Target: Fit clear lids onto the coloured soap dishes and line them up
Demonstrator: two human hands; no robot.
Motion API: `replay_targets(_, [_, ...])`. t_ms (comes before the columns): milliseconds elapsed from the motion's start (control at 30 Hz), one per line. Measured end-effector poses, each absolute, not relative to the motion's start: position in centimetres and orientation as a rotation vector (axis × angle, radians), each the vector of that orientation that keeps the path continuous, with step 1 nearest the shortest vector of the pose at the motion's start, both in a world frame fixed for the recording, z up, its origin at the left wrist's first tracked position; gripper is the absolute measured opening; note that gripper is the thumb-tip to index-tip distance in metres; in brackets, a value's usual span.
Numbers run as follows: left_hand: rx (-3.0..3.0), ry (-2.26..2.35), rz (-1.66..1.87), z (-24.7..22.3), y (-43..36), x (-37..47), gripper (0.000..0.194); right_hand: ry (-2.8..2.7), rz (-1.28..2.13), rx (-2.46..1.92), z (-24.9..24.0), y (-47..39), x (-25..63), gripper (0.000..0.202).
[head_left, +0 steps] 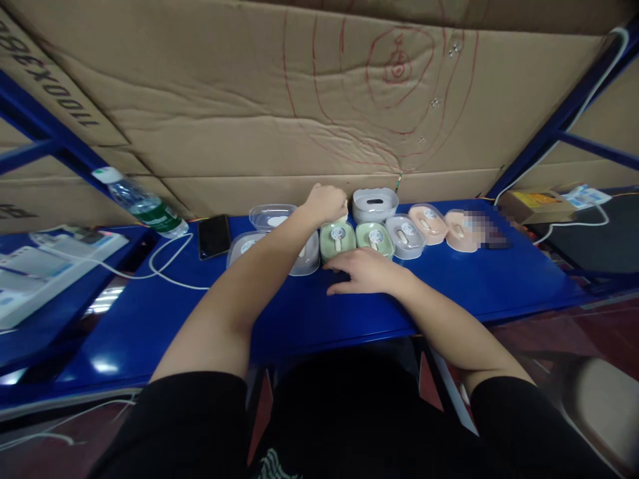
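My left hand (325, 202) reaches over the row of boxes, fingers curled at the back edge of a green box (338, 241); what they hold is hidden. In front of a second green box (375, 241), my right hand (360, 271) hovers low with thumb and fingers apart. Both green boxes have clear lids and round stickers. Behind stands a grey-white box (375, 205) with a dark slot. To the right are a grey-lilac box (408, 237) and pink boxes (428, 224). Clear-lidded boxes (272, 217) sit on the left, partly behind my left forearm.
On the blue table (309, 313) a phone (213, 237) and a tilted water bottle (150, 207) lie at the left, near a white cable (172, 276). Cardboard (224, 100) walls the back. Blue posts flank both sides. A small carton (536, 209) is at the right.
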State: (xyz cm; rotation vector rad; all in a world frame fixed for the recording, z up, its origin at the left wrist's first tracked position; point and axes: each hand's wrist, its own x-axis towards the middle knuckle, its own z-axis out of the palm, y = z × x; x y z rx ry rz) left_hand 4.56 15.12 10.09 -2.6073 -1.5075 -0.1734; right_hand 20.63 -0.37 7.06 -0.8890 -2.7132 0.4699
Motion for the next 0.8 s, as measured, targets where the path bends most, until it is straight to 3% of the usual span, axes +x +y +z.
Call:
replay_targets(100, [-2.570, -1.589, -0.441, 10.7, 15.3, 2.9, 0.031, -2.692, 0.444, -0.895, 7.0, -0.3, 20.7, 0.049])
replay_targets(200, [-2.562, -1.642, -0.929, 11.6, 15.9, 0.8, 0.024, -2.537, 0.328, -0.861, 6.5, 0.1, 20.7, 0.057])
replay_targets(333, [-2.599, -1.492, -1.660, 12.0, 14.1, -1.2, 0.030, -2.169, 0.052, -0.930, 6.3, 0.9, 21.4, 0.089])
replay_targets(533, [-2.749, -1.538, -2.295, 8.6, 4.9, -2.0, 0.036, -1.970, -0.073, -1.009, 6.8, 1.7, 22.9, 0.133])
replay_targets(800, [-2.763, -1.729, -2.494, 5.2, 0.9, -4.1, 0.038, -2.227, 0.182, -0.859, 5.4, 0.8, 21.4, 0.114])
